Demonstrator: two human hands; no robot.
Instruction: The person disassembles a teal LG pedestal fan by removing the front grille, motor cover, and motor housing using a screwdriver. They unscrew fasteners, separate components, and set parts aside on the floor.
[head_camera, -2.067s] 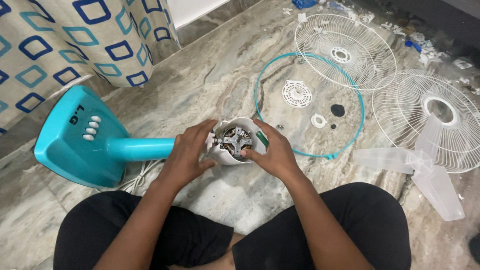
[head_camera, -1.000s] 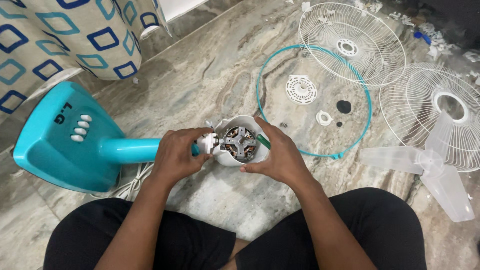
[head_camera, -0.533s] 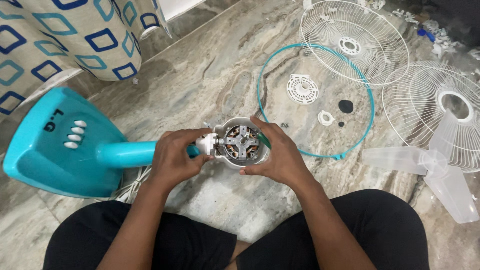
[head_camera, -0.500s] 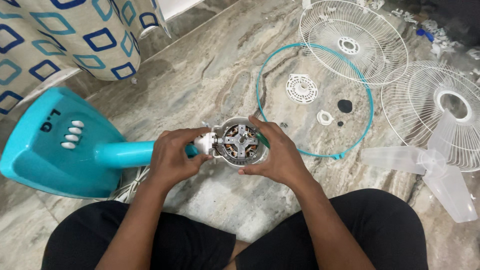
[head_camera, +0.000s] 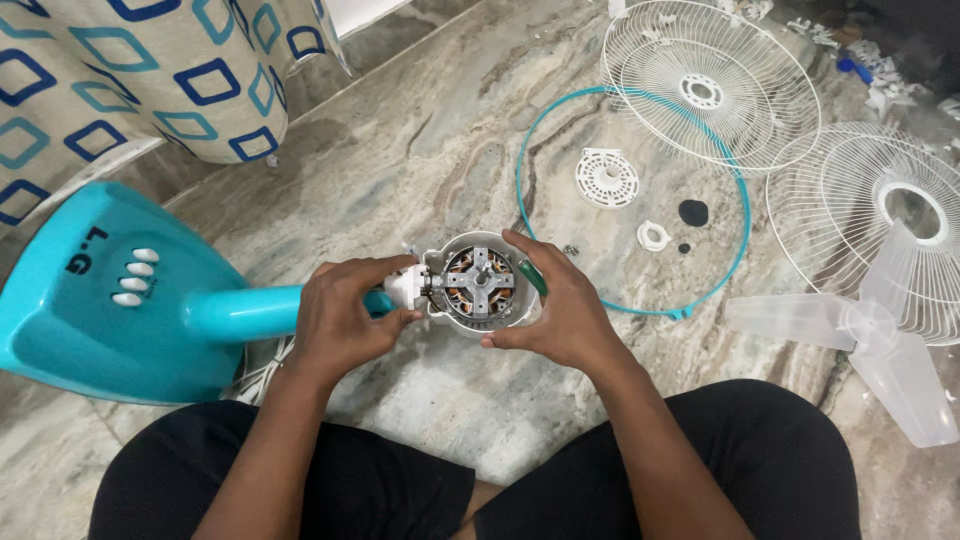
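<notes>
Exposing copper windings and a grey metal cross bracket, the round white motor housing (head_camera: 478, 288) sits over the marble floor (head_camera: 420, 150), now tilted squarer to the camera. The left hand (head_camera: 340, 320) pinches its white neck; the right hand (head_camera: 560, 315) cups its rim, apparently pinning a green-handled tool (head_camera: 532, 277). The turquoise stand (head_camera: 110, 295) has shifted left.

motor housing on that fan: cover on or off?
Off. The motor housing is open toward the camera, copper windings and metal bracket exposed, held between the left hand and right hand.
</notes>
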